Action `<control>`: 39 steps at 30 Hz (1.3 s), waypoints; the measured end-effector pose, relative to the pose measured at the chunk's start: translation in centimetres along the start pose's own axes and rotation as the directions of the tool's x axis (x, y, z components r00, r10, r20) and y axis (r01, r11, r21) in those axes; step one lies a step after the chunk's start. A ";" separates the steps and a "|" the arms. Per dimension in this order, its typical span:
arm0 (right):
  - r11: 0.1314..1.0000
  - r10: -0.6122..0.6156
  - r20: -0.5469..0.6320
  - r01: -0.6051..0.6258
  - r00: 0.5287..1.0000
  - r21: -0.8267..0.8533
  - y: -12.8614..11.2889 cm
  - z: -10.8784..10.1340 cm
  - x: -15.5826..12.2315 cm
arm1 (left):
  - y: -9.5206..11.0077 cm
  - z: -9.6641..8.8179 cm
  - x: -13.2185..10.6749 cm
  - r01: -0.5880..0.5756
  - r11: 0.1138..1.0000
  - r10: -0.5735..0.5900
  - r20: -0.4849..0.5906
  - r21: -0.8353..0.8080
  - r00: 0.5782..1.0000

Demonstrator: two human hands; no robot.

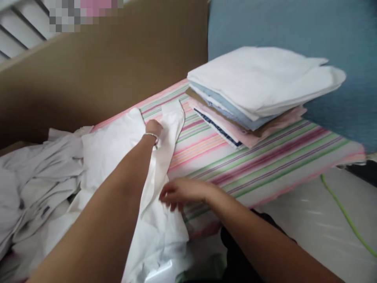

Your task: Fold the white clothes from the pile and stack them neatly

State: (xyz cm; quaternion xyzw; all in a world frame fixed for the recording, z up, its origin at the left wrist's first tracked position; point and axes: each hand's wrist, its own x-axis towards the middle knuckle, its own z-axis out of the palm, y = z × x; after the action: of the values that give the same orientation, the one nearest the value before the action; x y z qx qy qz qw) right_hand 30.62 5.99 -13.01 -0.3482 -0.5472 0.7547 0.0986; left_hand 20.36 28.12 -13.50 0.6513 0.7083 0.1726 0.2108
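A white shirt (110, 153) lies spread on the striped cloth, one long strip of it folded over toward the right and its lower end hanging past the near edge. At its far part, my left hand (153, 129), with a thin bracelet at the wrist, is closed on the fabric; its fingertips are partly hidden. My right hand (182, 192) hovers at the right edge of the shirt, fingers loosely bent and apart, with nothing seen between them. To the right of both hands stands a stack of folded clothes (259, 82), white on top with blue, brown and pink layers below.
Crumpled pale clothes (44, 173) are heaped at the left. The striped cloth (265, 157) covers the surface, with a brown panel (118, 51) behind it and a blue-grey panel (294, 27) at the back right. A green cord (344, 214) runs along the lower right.
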 end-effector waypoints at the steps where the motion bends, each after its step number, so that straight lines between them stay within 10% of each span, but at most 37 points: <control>1: 0.999 -0.033 -0.067 0.034 0.997 0.023 0.1 -0.5 0.1 | -0.1 -0.7 -0.2 0.009 1.000 -0.010 -0.026 -0.012 1.000; 8: 0.999 0.023 -0.019 -0.022 1.000 0.034 0.1 -0.4 0.1 | -0.7 -9.3 -5.8 -0.263 0.851 0.080 -0.382 -0.456 0.921; 15: 0.952 0.234 0.326 -0.149 0.916 -0.267 1.5 2.9 0.5 | -10.6 -15.6 -14.5 -0.217 0.661 -0.235 -0.474 -0.718 0.849; 21: 0.936 0.275 0.339 -0.170 0.900 -0.308 2.1 3.2 1.3 | -18.1 -15.4 -17.9 -0.012 0.602 -0.463 -0.361 -0.799 0.810; 32: 0.981 0.142 0.388 -0.077 0.911 -0.180 0.7 2.2 0.2 | -21.9 -17.1 -18.3 0.180 0.831 -0.440 -0.425 -0.526 0.791; 36: 0.993 0.023 0.199 0.000 0.980 -0.115 -0.1 1.3 0.9 | -22.7 -15.1 -22.2 0.234 0.918 -0.357 -0.408 -0.321 0.840; 39: 0.982 -0.187 -0.149 0.188 0.971 -0.005 -0.6 1.0 1.9 | -22.4 -12.5 -24.1 0.166 0.986 -0.162 -0.359 -0.019 0.919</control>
State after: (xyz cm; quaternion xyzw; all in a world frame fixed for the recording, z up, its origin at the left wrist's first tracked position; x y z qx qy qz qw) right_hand 28.46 6.47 -13.14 -0.3500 -0.5654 0.7163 0.2116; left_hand -3.74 2.44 -12.73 0.5486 0.7878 0.2660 0.0877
